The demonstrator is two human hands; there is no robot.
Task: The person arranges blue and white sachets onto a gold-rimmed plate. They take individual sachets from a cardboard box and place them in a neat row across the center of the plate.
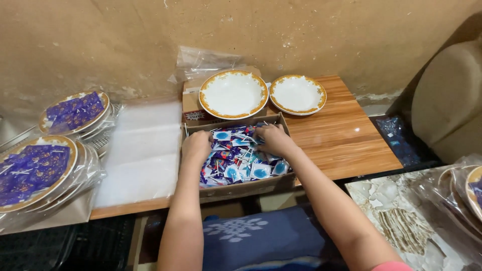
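The sachets [241, 160] fill a cardboard box [241, 188] at the table's [346, 140] front edge. The left hand [197, 145] and right hand [271, 139] are both buried in them, fingers curled around sachets. Two bowls [233, 94] behind the box sit empty. Filled, wrapped plates [30, 170] are stacked at left.

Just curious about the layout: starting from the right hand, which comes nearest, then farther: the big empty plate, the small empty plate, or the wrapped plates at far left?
1. Big plate, just behind the right hand.
2. Small plate, back right.
3. Wrapped plates, far left.
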